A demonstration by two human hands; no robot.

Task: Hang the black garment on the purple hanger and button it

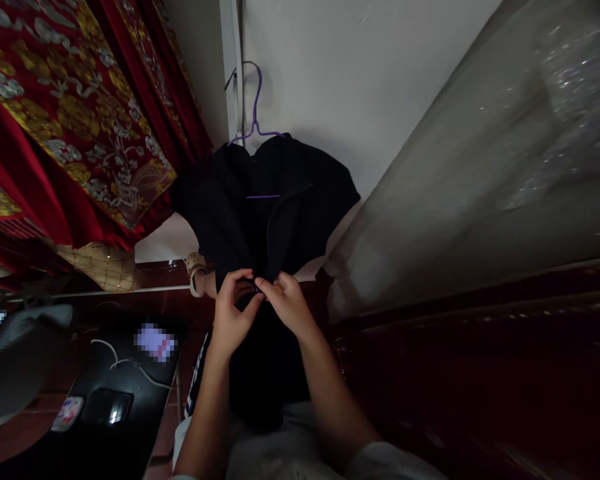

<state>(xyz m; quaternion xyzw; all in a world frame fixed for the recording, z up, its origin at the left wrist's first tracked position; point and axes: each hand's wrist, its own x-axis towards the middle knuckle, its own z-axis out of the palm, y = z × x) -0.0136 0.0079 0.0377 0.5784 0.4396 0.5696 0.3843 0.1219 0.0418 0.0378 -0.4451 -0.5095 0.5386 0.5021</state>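
Observation:
A black jacket [300,220] hangs open at the front on a purple hanger [255,110], whose lower bar shows inside the opening. Both my hands are at the lower end of its front edges, close together. My left hand [234,312] pinches the edge on the left, its fingers curled and the thumb pointing inward. On the other side, my right hand [287,303] grips the opposite edge between thumb and bent fingers. A small dark fastening lies between the fingertips; its details are too dark to make out.
The hanger hooks onto a pale vertical strip [233,40] by the white wall. Red embroidered cloth [80,113] hangs at left, plastic sheeting [455,173] at right. A phone [107,407] and a cable [150,380] lie on a black surface. A person's foot in a clog [196,272] shows behind the jacket.

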